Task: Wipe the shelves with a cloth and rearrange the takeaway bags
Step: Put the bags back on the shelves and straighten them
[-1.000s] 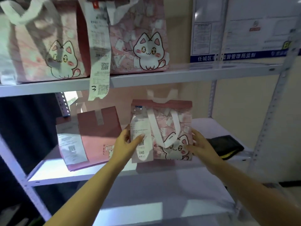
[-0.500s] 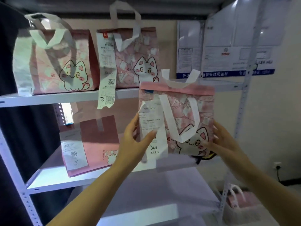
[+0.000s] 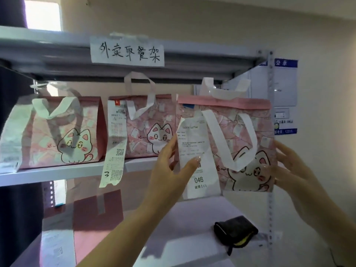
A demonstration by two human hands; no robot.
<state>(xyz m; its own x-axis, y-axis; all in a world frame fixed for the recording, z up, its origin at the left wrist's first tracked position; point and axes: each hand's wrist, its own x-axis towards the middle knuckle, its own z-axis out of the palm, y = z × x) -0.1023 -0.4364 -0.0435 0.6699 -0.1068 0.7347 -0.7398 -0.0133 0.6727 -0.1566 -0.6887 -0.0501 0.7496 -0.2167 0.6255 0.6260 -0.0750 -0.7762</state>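
I hold a pink cat-print takeaway bag (image 3: 238,135) with a receipt marked 046 at upper-shelf height, right of two other bags. My left hand (image 3: 173,166) grips its left edge and receipt; my right hand (image 3: 290,166) presses its right side. Two more pink cat bags (image 3: 57,132) (image 3: 142,130) stand on the upper shelf (image 3: 48,173); the middle one has a long receipt hanging over the shelf edge. A dark cloth (image 3: 236,233) with a yellow edge lies on the lower shelf (image 3: 183,224). Another pink bag (image 3: 92,211) stands on the lower shelf at left.
A handwritten paper label (image 3: 128,52) is taped to the top shelf's front edge. The shelf's right upright post (image 3: 270,132) stands just behind the held bag. Notice boards (image 3: 285,97) hang on the wall at right. A dark curtain is at far left.
Both hands have raised the 046 bag from the lower shelf up to the level of the upper shelf, to the right of the two bags. The view has tilted upward.
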